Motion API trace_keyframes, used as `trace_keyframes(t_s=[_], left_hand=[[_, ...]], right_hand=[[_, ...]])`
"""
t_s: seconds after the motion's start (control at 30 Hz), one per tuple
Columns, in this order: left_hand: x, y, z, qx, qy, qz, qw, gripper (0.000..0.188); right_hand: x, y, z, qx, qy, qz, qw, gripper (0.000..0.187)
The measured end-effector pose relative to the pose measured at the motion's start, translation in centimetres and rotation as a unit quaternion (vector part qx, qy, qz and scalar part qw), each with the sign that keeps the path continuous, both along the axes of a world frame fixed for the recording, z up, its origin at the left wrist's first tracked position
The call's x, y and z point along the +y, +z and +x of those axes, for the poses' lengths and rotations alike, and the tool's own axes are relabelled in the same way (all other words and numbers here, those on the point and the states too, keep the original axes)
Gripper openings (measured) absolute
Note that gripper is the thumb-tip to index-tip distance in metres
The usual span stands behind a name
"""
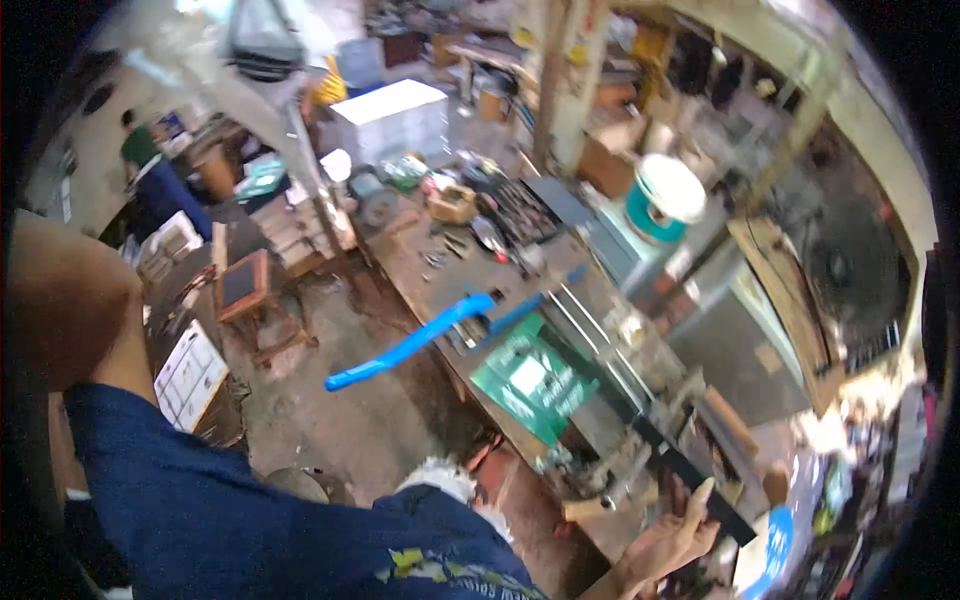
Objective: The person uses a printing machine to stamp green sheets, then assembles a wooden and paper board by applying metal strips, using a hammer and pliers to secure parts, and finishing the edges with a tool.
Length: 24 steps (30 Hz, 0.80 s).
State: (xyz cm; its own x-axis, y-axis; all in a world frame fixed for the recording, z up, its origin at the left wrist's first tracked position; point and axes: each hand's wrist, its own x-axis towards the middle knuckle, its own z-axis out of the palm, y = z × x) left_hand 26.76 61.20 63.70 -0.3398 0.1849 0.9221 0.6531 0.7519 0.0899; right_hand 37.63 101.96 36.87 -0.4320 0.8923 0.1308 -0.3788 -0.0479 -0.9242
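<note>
Black bar is at the lower right, pinched, from where I stand, between the thumb and fingers of the right hand, while the left hand is out of sight, so I cannot tell its state. The bar's far end points toward the metal rods on the workbench, near a green packet; I'd judge a firm, level hold, clear of the clutter, works best

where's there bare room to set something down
Bench: a small bare patch between the small metal pieces and the blue handle. Floor: open between the wooden stool and bench. Crowded: the bench's far end, with tool tray and wooden box, and around the right hand.
</note>
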Motion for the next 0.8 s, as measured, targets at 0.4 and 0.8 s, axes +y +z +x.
trace_keyframes(t_s=[0.4,0.8], left_hand=[[-20.6,-11.3,16.3,-0.029,0.301,0.09,0.949,0.048],[-35.8,-27.7,26.2,-0.04,0.578,0.197,0.791,0.062]], right_hand=[[-17.4,-4.9,-11.0,-0.037,0.319,0.121,0.939,0.029],[-58.7,-21.5,-32.6,-0.151,0.657,0.077,0.734,0.028]])
